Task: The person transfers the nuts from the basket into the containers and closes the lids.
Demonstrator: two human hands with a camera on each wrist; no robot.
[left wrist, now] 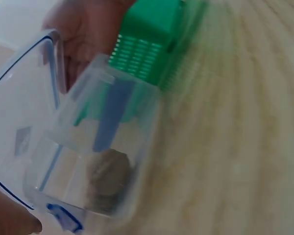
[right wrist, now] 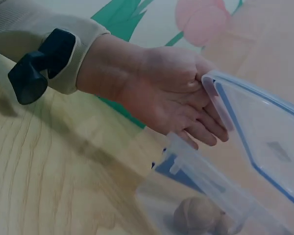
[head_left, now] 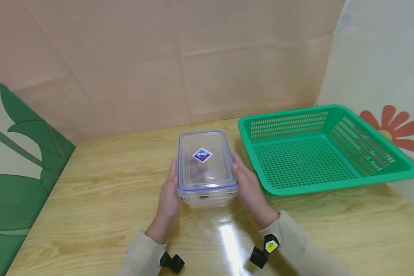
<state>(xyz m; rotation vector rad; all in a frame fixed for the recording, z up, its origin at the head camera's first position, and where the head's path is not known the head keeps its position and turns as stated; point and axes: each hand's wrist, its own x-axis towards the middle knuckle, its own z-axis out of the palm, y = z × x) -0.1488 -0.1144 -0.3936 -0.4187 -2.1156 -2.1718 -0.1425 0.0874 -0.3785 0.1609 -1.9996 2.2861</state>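
A clear food container with round brown things inside sits on the wooden table. Over it is its clear lid, blue along the rim, with a blue diamond label. Both wrist views show the lid tilted, a gap between it and the container's rim. My left hand is at the lid's left side; the right wrist view shows its palm, fingers fairly straight beside a side flap. My right hand touches the lid's right side with extended fingers, the palm facing inward.
A green perforated basket stands on the right of the table, close beside my right hand. Behind the wooden table rises a wall covered in pinkish sheeting. Painted leaves are at the left.
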